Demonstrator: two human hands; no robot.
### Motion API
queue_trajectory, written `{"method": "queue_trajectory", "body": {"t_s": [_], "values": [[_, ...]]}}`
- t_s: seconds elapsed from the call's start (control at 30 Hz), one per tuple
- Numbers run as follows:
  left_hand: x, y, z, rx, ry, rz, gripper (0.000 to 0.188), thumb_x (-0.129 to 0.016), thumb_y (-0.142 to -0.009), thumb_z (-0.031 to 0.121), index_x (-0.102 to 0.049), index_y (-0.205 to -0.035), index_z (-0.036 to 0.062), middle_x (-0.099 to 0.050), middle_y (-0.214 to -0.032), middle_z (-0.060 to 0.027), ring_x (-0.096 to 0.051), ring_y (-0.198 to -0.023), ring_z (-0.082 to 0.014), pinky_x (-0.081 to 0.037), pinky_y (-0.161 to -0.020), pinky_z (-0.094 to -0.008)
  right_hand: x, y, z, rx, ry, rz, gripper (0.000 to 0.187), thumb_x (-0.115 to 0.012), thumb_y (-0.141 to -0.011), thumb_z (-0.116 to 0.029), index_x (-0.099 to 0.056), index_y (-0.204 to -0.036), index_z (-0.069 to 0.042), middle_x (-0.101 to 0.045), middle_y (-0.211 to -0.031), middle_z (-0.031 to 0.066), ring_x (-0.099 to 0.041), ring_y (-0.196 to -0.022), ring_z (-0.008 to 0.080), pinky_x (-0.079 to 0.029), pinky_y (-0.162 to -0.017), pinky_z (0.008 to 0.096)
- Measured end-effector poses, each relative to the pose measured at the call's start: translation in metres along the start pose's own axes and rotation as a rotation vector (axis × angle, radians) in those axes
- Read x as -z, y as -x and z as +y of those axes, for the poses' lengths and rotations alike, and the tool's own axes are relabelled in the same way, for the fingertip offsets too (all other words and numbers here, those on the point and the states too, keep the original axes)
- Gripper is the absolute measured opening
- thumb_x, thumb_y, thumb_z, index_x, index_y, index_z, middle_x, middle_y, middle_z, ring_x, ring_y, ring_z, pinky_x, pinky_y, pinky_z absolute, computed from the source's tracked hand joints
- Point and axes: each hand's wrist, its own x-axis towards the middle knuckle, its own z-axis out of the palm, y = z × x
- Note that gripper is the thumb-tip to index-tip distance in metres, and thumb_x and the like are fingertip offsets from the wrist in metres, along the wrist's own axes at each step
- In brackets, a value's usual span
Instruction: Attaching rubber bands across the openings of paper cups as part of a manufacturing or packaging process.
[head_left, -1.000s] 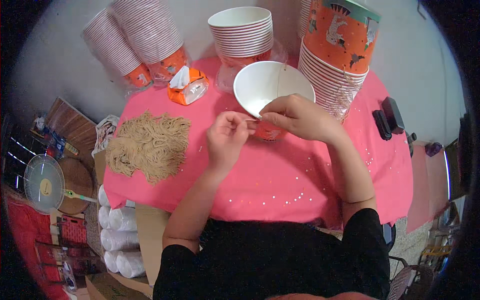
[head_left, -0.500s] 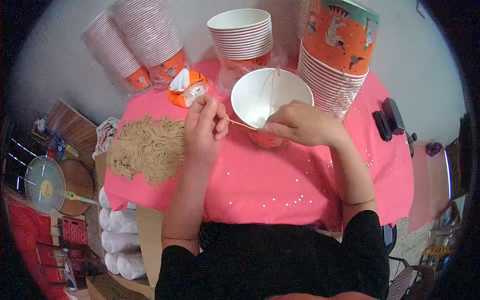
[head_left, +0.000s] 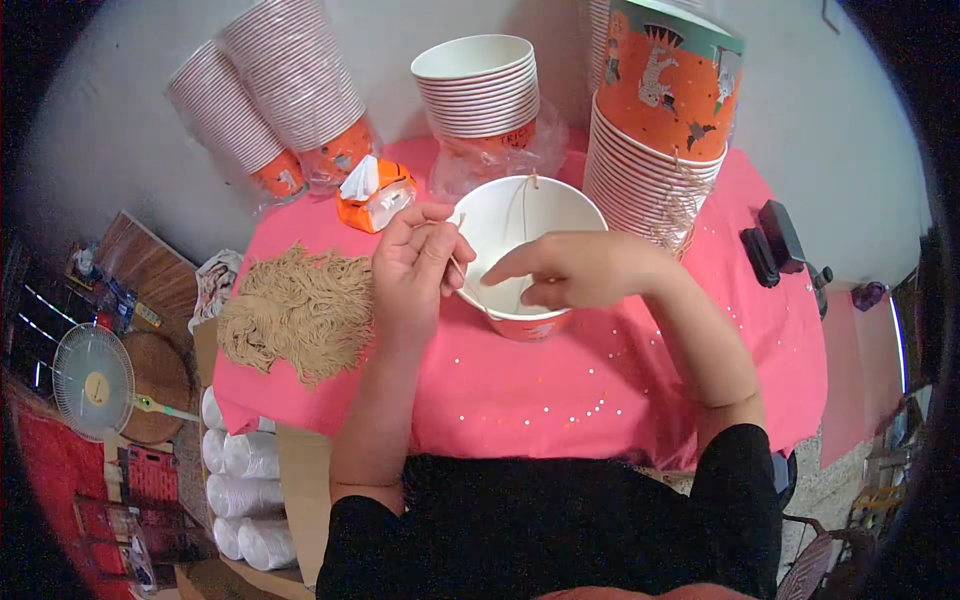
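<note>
A paper bucket (head_left: pixel 537 331), white inside and orange outside, stands on the pink-covered table between my hands. Tan string (head_left: pixel 523 212) passes through its far rim and runs down inside. At the near-left rim, my left hand (head_left: pixel 415 262) pinches the string's end, which pokes up between thumb and fingers; another stretch slants down to the rim. My right hand (head_left: pixel 580 270) hovers over the mouth, index finger stretched toward the left and the other fingers partly curled. Nothing shows in it. A heap of loose tan strings (head_left: pixel 297 315) lies left of my left forearm.
Nested buckets stand at the back: two wrapped stacks (head_left: pixel 290 75) on the left, one stack (head_left: pixel 485 95) in the middle. A taller stack (head_left: pixel 640 180) at right has strings hanging from it. An orange tissue pack (head_left: pixel 380 195), black objects (head_left: pixel 775 240) and scattered white beads (head_left: pixel 600 407) lie on the cloth.
The string stretched between both hands is now only in my left hand. My right hand has let go and extended its index finger. The bucket sits a little nearer to me.
</note>
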Motion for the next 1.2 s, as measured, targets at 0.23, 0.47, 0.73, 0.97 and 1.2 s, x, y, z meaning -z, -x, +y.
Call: {"method": "queue_trajectory", "body": {"t_s": [0.23,0.47,0.73,0.97,1.2], "values": [[0.002,-0.013,-0.009,-0.037,0.049,0.007,0.017,-0.056,-0.101,0.014,-0.054,-0.113,0.0016,-0.065,-0.080,-0.0049,-0.056,-0.063,-0.0074,-0.045,-0.057,-0.0203,-0.002,-0.035,0.004,-0.050,-0.086,-0.464,0.023,-0.062,-0.086,-0.019,-0.069,-0.101,-0.003,-0.070,-0.085,0.0065,-0.062,-0.078,0.0187,-0.049,-0.075,0.0333],[-0.007,-0.021,0.003,0.067,0.118,-0.024,0.017,-0.058,-0.100,0.014,-0.054,-0.111,0.0016,-0.066,-0.080,-0.0060,-0.060,-0.067,-0.0091,-0.046,-0.059,-0.0219,0.007,-0.003,-0.003,-0.019,0.189,0.090,0.008,-0.069,-0.082,-0.011,-0.065,-0.086,-0.005,-0.066,-0.073,0.0102,-0.063,-0.067,0.0244,-0.048,-0.063,0.0369],[-0.021,0.018,0.014,0.008,-0.496,-0.035,0.009,-0.063,-0.094,0.008,-0.063,-0.099,0.0013,-0.069,-0.079,-0.0085,-0.068,-0.075,-0.0106,-0.051,-0.063,-0.0252,0.002,0.018,-0.023,0.047,0.382,0.414,0.008,-0.070,-0.080,-0.013,-0.065,-0.084,-0.007,-0.066,-0.075,0.0111,-0.064,-0.070,0.0331,-0.049,-0.061,0.0410],[-0.014,0.028,0.007,-0.055,-0.667,-0.115,0.012,-0.060,-0.095,0.007,-0.064,-0.103,-0.0003,-0.067,-0.085,-0.0074,-0.063,-0.077,-0.0095,-0.049,-0.066,-0.0266,-0.018,-0.011,-0.017,0.429,0.379,0.592,0.018,-0.067,-0.080,-0.017,-0.061,-0.093,-0.005,-0.057,-0.076,0.0090,-0.061,-0.066,0.0306,-0.048,-0.058,0.0417],[-0.010,0.030,0.018,0.104,-0.332,-0.225,0.008,-0.058,-0.094,0.002,-0.064,-0.099,-0.0018,-0.058,-0.082,0.0017,-0.051,-0.073,-0.0041,-0.042,-0.065,-0.0212,-0.019,-0.013,-0.011,0.384,0.463,0.751,0.019,-0.070,-0.078,-0.016,-0.060,-0.091,-0.007,-0.056,-0.080,0.0074,-0.061,-0.065,0.0273,-0.047,-0.056,0.0399]]}}
